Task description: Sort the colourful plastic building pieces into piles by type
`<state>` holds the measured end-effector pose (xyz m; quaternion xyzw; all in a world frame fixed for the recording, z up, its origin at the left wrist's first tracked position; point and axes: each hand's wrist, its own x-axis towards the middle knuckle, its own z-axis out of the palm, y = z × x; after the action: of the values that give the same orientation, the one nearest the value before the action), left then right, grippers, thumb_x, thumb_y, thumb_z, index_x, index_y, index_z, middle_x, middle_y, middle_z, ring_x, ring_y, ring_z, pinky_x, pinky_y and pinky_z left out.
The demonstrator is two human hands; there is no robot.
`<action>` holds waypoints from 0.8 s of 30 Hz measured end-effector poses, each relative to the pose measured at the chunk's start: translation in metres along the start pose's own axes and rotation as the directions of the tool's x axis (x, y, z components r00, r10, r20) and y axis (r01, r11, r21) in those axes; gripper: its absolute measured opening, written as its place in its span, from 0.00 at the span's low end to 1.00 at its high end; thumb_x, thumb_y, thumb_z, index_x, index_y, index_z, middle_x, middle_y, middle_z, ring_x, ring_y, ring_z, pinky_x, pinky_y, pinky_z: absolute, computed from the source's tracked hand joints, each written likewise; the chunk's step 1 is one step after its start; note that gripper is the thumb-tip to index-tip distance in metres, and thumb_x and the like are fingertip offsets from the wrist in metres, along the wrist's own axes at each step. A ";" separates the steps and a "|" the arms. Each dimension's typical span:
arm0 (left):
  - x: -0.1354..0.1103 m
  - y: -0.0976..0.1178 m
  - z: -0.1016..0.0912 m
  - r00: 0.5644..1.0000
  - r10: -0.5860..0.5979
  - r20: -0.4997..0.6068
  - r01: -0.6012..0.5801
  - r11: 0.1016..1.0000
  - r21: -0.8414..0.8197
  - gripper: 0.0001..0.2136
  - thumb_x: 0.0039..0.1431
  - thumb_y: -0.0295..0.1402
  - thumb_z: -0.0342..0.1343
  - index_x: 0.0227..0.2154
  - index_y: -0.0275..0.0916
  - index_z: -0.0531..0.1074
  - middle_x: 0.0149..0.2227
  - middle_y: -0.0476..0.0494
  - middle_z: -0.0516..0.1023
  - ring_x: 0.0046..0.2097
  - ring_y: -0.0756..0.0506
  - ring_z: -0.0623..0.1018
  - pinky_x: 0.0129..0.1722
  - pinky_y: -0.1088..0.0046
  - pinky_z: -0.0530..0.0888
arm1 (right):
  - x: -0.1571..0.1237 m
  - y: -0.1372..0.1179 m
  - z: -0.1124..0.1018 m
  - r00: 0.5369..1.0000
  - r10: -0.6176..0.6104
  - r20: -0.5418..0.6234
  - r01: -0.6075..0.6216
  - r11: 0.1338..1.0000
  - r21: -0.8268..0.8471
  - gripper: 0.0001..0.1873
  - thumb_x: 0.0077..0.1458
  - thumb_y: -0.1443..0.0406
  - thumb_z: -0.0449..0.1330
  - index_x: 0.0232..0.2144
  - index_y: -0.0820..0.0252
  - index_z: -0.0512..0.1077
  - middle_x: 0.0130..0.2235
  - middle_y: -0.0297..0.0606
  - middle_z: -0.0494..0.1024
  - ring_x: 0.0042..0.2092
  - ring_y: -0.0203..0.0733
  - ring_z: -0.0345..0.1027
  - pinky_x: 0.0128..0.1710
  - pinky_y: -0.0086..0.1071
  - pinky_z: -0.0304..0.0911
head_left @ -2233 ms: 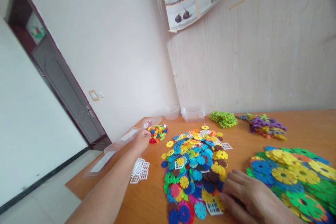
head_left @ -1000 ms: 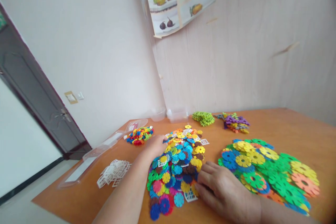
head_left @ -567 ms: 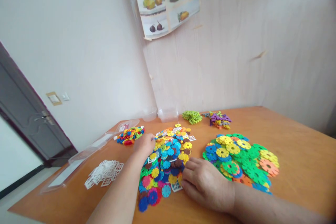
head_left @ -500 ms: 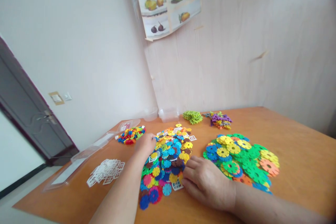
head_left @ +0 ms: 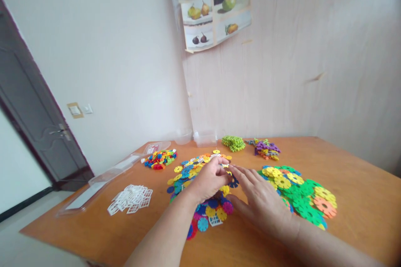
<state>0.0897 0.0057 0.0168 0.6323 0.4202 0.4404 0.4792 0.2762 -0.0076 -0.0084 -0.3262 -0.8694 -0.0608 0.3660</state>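
A heap of small flower-shaped plastic discs (head_left: pixel 194 171) in many colours lies in the middle of the orange table (head_left: pixel 360 183). My left hand (head_left: pixel 208 180) hovers over the heap's right side with its fingers curled into a pinch. A bit of yellow shows at the fingertips, too small to name. My right hand (head_left: pixel 261 202) lies just right of it, fingers stretched out towards the left fingertips. A dark blue disc (head_left: pixel 233 182) sits between the two hands.
A spread of larger discs (head_left: pixel 300 194) lies to the right. Green (head_left: pixel 233 142) and purple (head_left: pixel 266 149) piles sit at the back by clear tubs (head_left: pixel 203 137). On the left are tiny coloured bits (head_left: pixel 159 159), white grids (head_left: pixel 130 199) and a clear lid (head_left: pixel 103 175) at the table edge.
My left hand came back from the tiny bits at far left, crossed the heap and rose into a pinch. My right hand lifted off the heap's near edge and stretched its fingers towards it.
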 end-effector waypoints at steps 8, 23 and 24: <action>-0.011 -0.007 0.001 0.993 -0.047 0.109 0.069 0.976 -0.207 0.25 0.50 0.35 0.69 0.49 0.37 0.67 0.35 0.46 0.78 0.36 0.50 0.77 0.39 0.74 0.69 | 0.001 0.004 0.001 0.993 0.031 0.110 -0.037 0.998 0.052 0.16 0.63 0.64 0.55 0.53 0.55 0.69 0.48 0.43 0.78 0.46 0.46 0.73 0.45 0.39 0.69; 0.003 -0.037 -0.129 0.592 0.053 -0.804 0.226 0.947 0.228 0.08 0.56 0.34 0.55 0.35 0.36 0.74 0.35 0.42 0.81 0.37 0.46 0.79 0.39 0.72 0.72 | 0.006 0.071 -0.022 0.888 0.384 0.252 -0.261 0.874 -0.409 0.20 0.60 0.48 0.53 0.39 0.56 0.73 0.43 0.46 0.76 0.47 0.56 0.70 0.44 0.44 0.62; 0.004 -0.041 -0.129 0.626 0.077 -0.776 0.285 0.904 0.319 0.08 0.56 0.35 0.55 0.35 0.36 0.75 0.37 0.41 0.81 0.39 0.45 0.79 0.40 0.71 0.72 | 0.006 0.074 -0.023 0.881 0.396 0.260 -0.266 0.868 -0.420 0.20 0.60 0.48 0.53 0.40 0.56 0.74 0.44 0.47 0.76 0.48 0.57 0.69 0.45 0.45 0.61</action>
<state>-0.0376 0.0475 -0.0031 0.4417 0.7043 0.5397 0.1327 0.3319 0.0450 0.0022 -0.5410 -0.8215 -0.1028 0.1479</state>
